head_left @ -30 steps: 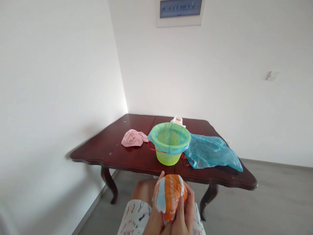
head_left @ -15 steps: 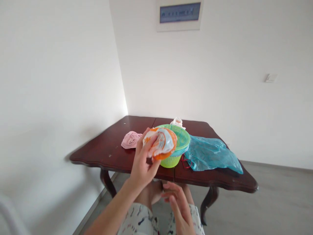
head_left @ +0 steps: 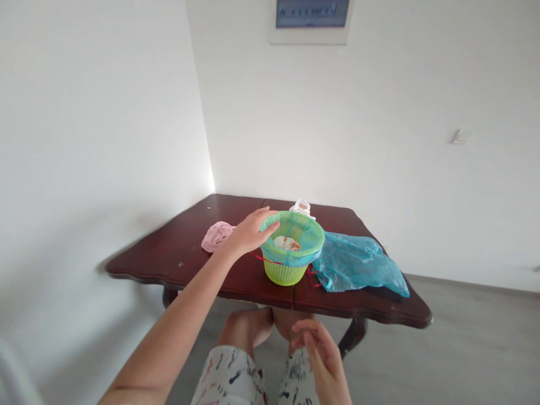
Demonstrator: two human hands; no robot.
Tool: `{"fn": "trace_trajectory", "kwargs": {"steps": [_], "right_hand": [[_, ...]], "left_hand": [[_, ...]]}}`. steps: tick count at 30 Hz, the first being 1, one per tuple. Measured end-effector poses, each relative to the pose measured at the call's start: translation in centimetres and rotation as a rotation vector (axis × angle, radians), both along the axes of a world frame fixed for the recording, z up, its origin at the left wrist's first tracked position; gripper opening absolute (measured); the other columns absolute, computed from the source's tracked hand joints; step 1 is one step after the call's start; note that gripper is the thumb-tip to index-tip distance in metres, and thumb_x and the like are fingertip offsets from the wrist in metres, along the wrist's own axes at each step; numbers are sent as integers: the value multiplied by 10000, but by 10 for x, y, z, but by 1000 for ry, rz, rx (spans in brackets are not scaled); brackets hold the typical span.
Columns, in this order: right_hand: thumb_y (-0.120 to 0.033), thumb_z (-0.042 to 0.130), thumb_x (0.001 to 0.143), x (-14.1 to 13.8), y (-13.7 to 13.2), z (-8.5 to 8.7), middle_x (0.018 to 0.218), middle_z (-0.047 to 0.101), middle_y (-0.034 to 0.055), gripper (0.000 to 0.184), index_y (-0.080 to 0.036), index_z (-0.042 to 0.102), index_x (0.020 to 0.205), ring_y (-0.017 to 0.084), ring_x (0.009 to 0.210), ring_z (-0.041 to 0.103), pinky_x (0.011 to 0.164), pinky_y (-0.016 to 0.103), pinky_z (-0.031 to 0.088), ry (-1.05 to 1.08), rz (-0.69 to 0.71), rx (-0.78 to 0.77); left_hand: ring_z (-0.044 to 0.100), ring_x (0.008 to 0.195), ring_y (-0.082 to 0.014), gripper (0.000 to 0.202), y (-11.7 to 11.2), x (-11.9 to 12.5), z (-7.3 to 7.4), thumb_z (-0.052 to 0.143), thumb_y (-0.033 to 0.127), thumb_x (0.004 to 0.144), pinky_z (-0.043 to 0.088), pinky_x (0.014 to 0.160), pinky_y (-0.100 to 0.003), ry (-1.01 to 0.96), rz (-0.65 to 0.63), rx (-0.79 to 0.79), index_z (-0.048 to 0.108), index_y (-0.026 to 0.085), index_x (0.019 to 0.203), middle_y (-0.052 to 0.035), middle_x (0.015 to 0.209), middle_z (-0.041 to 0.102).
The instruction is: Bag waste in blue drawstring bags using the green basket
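My left hand [head_left: 252, 229] is at the left rim of a light green plastic basket [head_left: 285, 273], fingers stretched and thumb apart, holding nothing. Whether it touches the rim I cannot tell. A thin blue-green plastic bag lines the basket and folds over its rim. Inside lies a crumpled white and orange plastic wrapper [head_left: 287, 243]. My right hand [head_left: 323, 351] hovers above my lap in front of the table, its fingers loosely bent and apart, with nothing in it.
On the dark red wooden table [head_left: 169, 259], a bunched pink cloth [head_left: 216, 236] lies left of the basket. To the right spreads a blue plastic bag [head_left: 358, 263] with a red drawstring [head_left: 314, 278]. Behind the basket sits a crumpled white plastic item [head_left: 302, 208]. Walls stand behind and left.
My left hand has let go of the white and orange wrapper, which now lies in the basket. That hand has moved forward to the basket's left rim. My right hand stays low.
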State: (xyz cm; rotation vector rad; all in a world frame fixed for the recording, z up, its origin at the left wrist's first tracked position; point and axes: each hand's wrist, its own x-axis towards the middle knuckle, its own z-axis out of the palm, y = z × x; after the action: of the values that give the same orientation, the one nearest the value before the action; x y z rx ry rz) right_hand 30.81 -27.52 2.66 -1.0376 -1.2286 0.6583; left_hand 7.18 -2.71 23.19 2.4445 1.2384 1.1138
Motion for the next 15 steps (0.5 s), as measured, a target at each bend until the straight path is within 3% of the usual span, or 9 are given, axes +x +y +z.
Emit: {"fn": "trace_trajectory", "kwargs": {"steps": [3,5,7,9,11,13,15], "right_hand": [[-595,684,1159,30,23,1,1148,864,113,381,-248,822,1236,250,875,842,801,369,707,61,4,-39],[-586,698,1155,48,45,6,1200,859,129,390,-229,786,1285,246,909,846,843,381,712,54,-31,-3],[-563,703,1153,61,69,13,1249,849,142,384,-226,753,1330,253,963,852,842,386,715,-22,-76,24],[-508,705,1150,68,93,22,1374,818,168,372,-232,728,1399,279,1100,851,870,407,724,-165,-118,59],[-423,689,1152,70,115,30,1580,730,195,393,-248,692,1504,323,1356,787,1020,487,717,-352,-165,141],[-330,653,1161,69,133,36,1718,629,199,443,-261,641,1598,344,1560,663,1206,574,638,-509,-221,257],[-267,616,1171,66,147,39,1679,646,197,454,-263,620,1625,339,1568,645,1253,590,598,-596,-267,332]], "left_hand": [[618,1616,-377,558,-3,-22,-37,620,572,1164,497,1353,-615,-230,131,-3,643,220,1596,-207,1760,597],[790,1333,-338,457,-10,-34,-65,613,480,1158,664,1134,-561,-392,180,-65,618,191,1512,-220,1571,711],[820,1140,-295,266,-24,-39,-93,620,390,1153,707,983,-483,-457,193,-6,639,203,1342,-162,1334,783],[784,1191,-294,122,-40,-37,-115,626,289,1154,677,1046,-485,-346,213,204,680,231,1247,-119,1258,779],[732,1318,-318,199,-54,-28,-129,642,200,1135,614,1173,-530,-175,188,376,714,244,1315,-125,1327,764],[702,1357,-335,323,-60,-17,-135,688,168,1112,577,1213,-553,-66,157,463,717,253,1422,-139,1393,743],[716,1246,-324,337,-59,-8,-136,743,187,1101,593,1139,-531,-20,152,497,745,274,1427,-129,1349,739]]}}
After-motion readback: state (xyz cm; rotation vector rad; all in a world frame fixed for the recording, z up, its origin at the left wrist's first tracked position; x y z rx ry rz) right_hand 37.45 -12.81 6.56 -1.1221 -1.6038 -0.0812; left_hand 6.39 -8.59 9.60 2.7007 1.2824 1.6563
